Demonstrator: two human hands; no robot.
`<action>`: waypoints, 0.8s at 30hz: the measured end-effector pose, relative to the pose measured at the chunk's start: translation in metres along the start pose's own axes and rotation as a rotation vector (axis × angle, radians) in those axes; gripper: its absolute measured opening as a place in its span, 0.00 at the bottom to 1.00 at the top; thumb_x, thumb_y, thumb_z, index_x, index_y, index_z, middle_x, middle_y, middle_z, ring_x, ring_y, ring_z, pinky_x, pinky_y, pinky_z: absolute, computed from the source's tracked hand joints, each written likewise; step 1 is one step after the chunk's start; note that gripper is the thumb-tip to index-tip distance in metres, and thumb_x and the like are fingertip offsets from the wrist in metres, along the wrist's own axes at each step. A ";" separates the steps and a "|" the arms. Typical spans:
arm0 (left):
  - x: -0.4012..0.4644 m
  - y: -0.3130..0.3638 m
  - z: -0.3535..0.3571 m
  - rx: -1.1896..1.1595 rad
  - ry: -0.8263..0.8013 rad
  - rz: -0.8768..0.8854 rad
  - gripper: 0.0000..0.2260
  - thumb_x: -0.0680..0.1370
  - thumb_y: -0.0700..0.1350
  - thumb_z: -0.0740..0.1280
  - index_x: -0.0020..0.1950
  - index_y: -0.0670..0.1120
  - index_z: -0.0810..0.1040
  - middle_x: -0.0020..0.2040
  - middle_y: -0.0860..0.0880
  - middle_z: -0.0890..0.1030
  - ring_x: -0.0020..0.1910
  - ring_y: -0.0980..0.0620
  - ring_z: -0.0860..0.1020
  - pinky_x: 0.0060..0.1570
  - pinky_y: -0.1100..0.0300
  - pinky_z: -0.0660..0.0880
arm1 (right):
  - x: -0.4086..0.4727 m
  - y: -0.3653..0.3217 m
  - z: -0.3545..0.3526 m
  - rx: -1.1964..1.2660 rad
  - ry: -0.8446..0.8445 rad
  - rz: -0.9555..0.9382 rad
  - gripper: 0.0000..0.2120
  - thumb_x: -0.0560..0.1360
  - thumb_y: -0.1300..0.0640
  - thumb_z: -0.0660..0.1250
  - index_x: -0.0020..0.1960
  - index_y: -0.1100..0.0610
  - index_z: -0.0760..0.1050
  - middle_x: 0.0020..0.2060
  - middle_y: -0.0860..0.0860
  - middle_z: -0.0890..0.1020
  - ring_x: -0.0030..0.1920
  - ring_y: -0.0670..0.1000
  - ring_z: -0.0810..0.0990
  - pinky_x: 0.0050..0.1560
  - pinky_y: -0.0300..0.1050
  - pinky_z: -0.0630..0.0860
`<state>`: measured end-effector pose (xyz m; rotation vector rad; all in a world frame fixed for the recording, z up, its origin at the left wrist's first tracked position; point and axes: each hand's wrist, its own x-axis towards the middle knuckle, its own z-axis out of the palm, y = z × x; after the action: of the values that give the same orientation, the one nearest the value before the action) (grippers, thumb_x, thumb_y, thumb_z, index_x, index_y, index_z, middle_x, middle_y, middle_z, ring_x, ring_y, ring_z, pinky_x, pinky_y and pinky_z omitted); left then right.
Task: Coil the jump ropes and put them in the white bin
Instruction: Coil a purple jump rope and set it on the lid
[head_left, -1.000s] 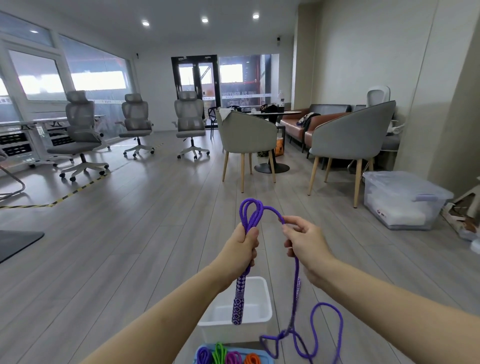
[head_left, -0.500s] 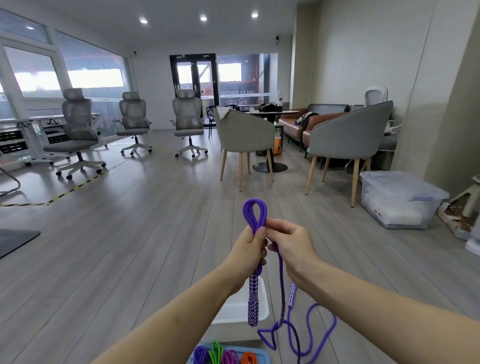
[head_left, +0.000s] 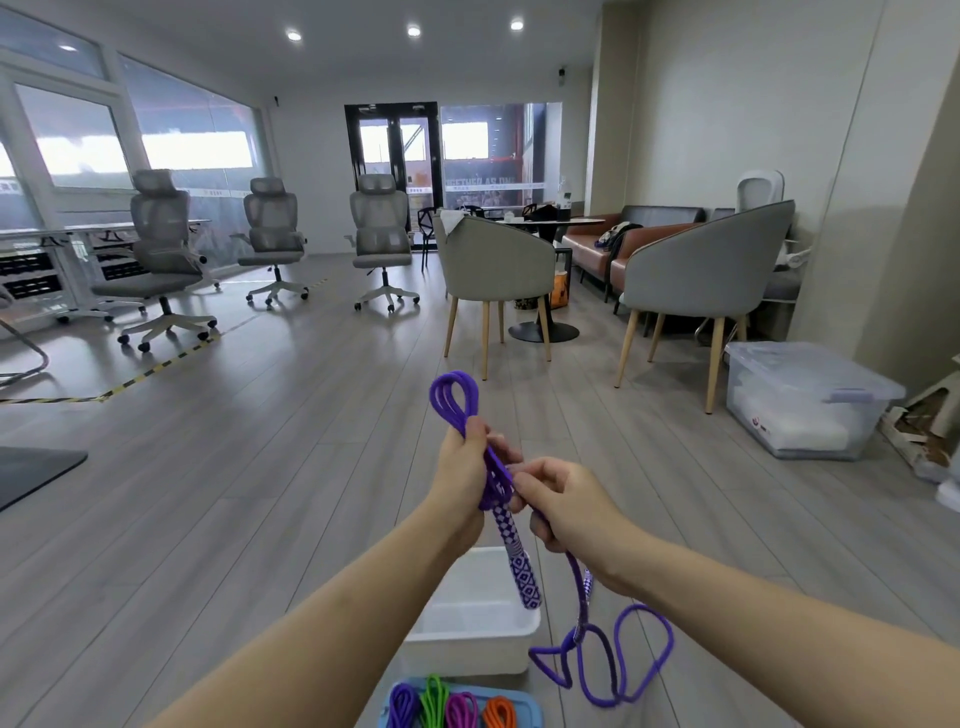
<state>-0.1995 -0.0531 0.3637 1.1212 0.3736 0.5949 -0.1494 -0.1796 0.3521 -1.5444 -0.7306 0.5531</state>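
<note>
Nearest the camera, just in front of the white plastic bin (head_left: 470, 647), a blue tray (head_left: 527, 701) held coiled ropes in purple, green, magenta and orange (head_left: 451, 709). To the right of the bin, the loose end of a purple braided jump rope (head_left: 618, 660) lay in loops on the grey wood-plank floor (head_left: 260, 493). Above the bin, the left hand (head_left: 462, 475) gripped the gathered coils of that rope, a bundle of loops standing up out of the fist and a purple-and-white patterned handle (head_left: 517, 558) hanging down over the bin's opening. The right hand (head_left: 566, 501), touching the left, pinched the rope strand that trailed down to the floor. Far beyond the bin to the right sat a clear lidded storage box (head_left: 802, 402), with grey armchairs (head_left: 706, 270) behind it.
</note>
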 end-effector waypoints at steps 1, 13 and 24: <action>0.004 0.006 -0.003 -0.127 -0.006 -0.006 0.11 0.87 0.49 0.55 0.50 0.45 0.69 0.35 0.49 0.75 0.33 0.50 0.76 0.41 0.53 0.77 | -0.002 0.000 -0.001 -0.086 -0.061 -0.011 0.07 0.84 0.58 0.63 0.56 0.59 0.79 0.37 0.52 0.82 0.27 0.47 0.70 0.27 0.39 0.65; 0.009 0.059 -0.036 -0.046 -0.214 -0.024 0.12 0.87 0.52 0.56 0.49 0.47 0.70 0.32 0.53 0.65 0.25 0.57 0.62 0.24 0.64 0.64 | -0.002 0.005 -0.059 -0.681 -0.208 -0.106 0.10 0.84 0.48 0.63 0.47 0.48 0.79 0.33 0.47 0.76 0.34 0.49 0.71 0.39 0.50 0.70; -0.019 0.031 -0.022 0.483 -0.415 -0.018 0.13 0.88 0.48 0.54 0.61 0.38 0.69 0.48 0.39 0.83 0.48 0.36 0.86 0.48 0.46 0.84 | 0.007 -0.009 -0.045 -0.957 0.020 -0.575 0.16 0.81 0.38 0.57 0.54 0.44 0.79 0.38 0.40 0.81 0.38 0.44 0.79 0.39 0.48 0.79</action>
<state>-0.2349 -0.0390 0.3832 1.6645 0.1676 0.2437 -0.1134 -0.2051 0.3663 -2.0491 -1.4835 -0.3113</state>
